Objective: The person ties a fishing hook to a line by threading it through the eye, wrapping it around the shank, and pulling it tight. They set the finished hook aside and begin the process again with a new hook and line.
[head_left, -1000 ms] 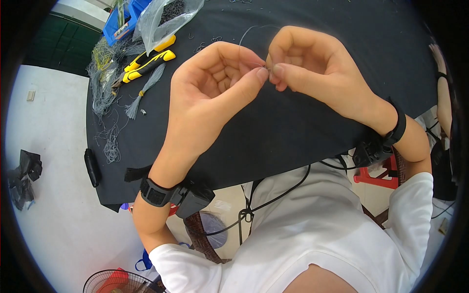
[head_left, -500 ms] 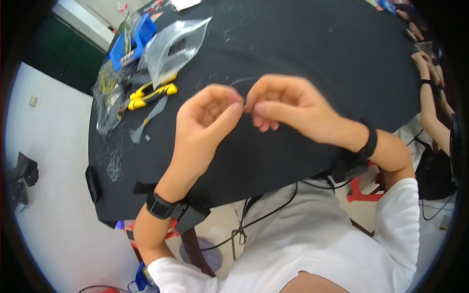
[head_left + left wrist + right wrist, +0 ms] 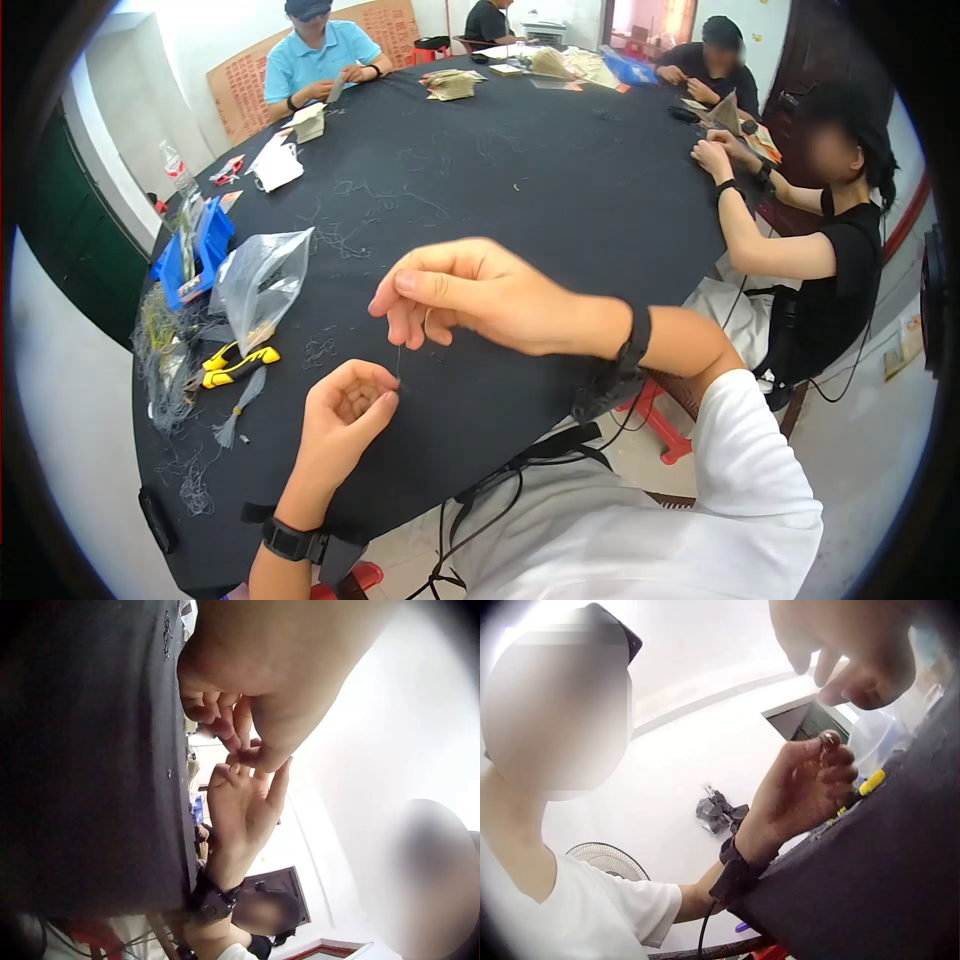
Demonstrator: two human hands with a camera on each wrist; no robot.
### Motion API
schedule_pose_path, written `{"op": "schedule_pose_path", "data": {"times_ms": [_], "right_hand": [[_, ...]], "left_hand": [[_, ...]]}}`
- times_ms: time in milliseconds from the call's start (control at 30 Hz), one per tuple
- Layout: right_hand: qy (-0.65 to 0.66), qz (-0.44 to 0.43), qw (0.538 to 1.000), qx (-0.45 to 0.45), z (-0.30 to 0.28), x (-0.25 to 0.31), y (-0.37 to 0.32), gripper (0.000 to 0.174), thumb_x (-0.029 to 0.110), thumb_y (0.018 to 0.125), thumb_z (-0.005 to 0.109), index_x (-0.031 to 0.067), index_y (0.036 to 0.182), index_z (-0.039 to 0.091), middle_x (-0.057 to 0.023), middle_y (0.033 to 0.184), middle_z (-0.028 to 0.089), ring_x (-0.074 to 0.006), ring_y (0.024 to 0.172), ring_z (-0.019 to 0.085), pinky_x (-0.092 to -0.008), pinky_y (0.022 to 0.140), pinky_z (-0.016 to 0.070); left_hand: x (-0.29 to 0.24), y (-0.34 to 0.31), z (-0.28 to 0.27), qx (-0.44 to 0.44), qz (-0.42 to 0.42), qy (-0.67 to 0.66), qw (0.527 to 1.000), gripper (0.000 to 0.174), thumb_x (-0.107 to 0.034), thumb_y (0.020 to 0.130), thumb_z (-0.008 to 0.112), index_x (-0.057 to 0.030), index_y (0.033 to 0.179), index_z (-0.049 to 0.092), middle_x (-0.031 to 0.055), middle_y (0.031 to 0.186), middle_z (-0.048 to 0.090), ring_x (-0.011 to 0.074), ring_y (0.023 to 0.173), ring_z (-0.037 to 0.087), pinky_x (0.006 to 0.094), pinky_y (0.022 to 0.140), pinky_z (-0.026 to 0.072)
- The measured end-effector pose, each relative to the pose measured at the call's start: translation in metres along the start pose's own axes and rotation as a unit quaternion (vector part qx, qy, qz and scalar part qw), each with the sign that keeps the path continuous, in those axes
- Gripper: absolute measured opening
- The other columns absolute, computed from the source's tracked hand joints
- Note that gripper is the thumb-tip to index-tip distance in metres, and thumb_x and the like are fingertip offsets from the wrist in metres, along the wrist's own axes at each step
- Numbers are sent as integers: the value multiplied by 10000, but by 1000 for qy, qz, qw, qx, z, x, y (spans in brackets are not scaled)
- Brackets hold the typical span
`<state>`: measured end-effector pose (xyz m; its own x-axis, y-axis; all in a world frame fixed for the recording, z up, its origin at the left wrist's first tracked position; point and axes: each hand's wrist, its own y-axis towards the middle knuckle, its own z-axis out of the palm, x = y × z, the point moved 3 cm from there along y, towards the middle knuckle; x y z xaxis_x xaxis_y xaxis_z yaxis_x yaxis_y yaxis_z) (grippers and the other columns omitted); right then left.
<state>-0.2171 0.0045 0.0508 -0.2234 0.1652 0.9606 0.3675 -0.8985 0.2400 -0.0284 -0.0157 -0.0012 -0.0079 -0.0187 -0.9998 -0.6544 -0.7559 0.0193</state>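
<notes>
Across the upper part of the head view, a white-walled room is being shown beyond a black-covered table [image 3: 600, 180]. Work is being carried out at the lower centre of that view. Between the thumb and index finger of the left hand [image 3: 342, 422], the lower end of a thin line [image 3: 399, 364] is being pinched, with the other fingers being kept curled. Above and to the right, the right hand [image 3: 490, 300] is being held over the table, palm turned inward, with its fingers bent and its thumb being laid close to the index finger. The thin line is being extended upward from the left fingertips to just below the right fingers; whether it is being gripped there cannot be told.

At the left of the frame, a blue bin [image 3: 212, 240] is being supported by the table, with a clear plastic bag [image 3: 262, 285] being placed beside it. Below the bag, yellow-handled pliers [image 3: 240, 368] are lying near a tied grey bundle [image 3: 241, 407] and a mass of tangled strands [image 3: 165, 365]. Stacks of paper [image 3: 450, 84] are being borne by the far edge of the table. At the upper left, a small item is being handled by a person in a light blue shirt [image 3: 312, 65].
</notes>
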Motion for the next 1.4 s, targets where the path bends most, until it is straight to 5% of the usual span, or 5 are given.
{"op": "schedule_pose_path", "data": {"times_ms": [633, 700, 933, 1133, 1400], "right_hand": [[-495, -61, 766, -405, -448, 143, 83, 306, 292, 863, 539, 44, 963, 688, -15, 717, 615, -74, 592, 523, -220, 558, 415], [-770, 47, 565, -294, -455, 130, 92, 323, 289, 846, 547, 30, 984, 681, -42, 804, 649, -102, 658, 572, -237, 601, 443], [-590, 149, 734, -302, -402, 105, 34, 279, 139, 792, 551, 19, 1030, 633, -97, 834, 666, -141, 701, 630, -254, 575, 515], [-698, 376, 595, -132, -337, 78, -57, 284, 33, 738, 492, -13, 979, 634, -131, 792, 652, -195, 629, 647, -305, 498, 559], [-838, 192, 493, -134, -322, 13, -112, 195, 149, 736, 629, 34, 889, 667, -173, 870, 650, -344, 816, 623, -408, 737, 494]], "left_hand": [[13, 6, -7, -70, -102, -100, 987, 108, -64, 802, 585, 22, 856, 549, 64, 700, 563, 98, 594, 509, 216, 553, 398], [16, 6, -7, -81, -105, -124, 983, 103, -61, 802, 586, 22, 852, 551, 67, 695, 563, 99, 594, 507, 220, 550, 397], [18, 6, -12, -60, -127, -116, 983, 72, -31, 805, 581, 16, 859, 580, 61, 727, 590, 87, 642, 538, 206, 587, 419], [15, 8, -5, -72, -80, -74, 991, 74, -59, 830, 526, 7, 834, 559, 25, 678, 526, 74, 572, 446, 209, 530, 355], [17, 8, -9, 9, -68, -87, 994, 127, -111, 880, 541, 1, 913, 589, -18, 687, 490, 54, 636, 441, 197, 579, 346]]}}
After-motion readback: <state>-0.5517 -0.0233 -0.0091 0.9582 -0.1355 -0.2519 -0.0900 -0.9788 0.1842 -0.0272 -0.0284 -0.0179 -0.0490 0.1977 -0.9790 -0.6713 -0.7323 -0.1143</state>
